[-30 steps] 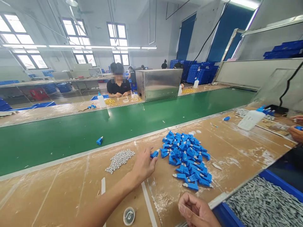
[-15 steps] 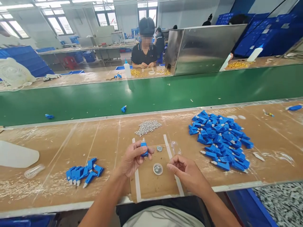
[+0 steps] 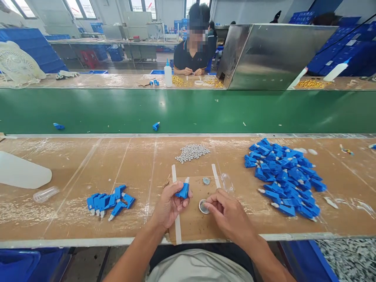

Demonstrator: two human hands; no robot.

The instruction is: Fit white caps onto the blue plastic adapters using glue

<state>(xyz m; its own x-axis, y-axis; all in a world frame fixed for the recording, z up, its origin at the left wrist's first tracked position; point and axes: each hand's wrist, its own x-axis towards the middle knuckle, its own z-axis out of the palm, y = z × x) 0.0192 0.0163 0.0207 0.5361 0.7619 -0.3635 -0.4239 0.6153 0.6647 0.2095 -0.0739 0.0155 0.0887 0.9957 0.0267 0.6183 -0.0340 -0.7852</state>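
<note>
Clasping 1 blue piece [image 3: 183,191], white tip [image 3: 187,180] upward, left fingers [image 3: 173,189] curl; what right fingers [image 3: 219,198] hold is unclear.

"What's the blue piece [image 3: 183,191] like?"

"Blocky and bright blue, with a short pale tip. The left grip [image 3: 170,206] holds it, tilted, tip upward and toward the far edge of the worktop [image 3: 141,168]."

"And the round dish [image 3: 202,207]?"

"Small, with a pale rim and a shiny greyish inside. I can't make out what it contains."

"Where does it sit?"

"On the worktop, closer to the near edge than the far one, to the right of the blue piece. The right grip [image 3: 227,211] covers part of its rim; whether they touch, I can't tell."
</note>
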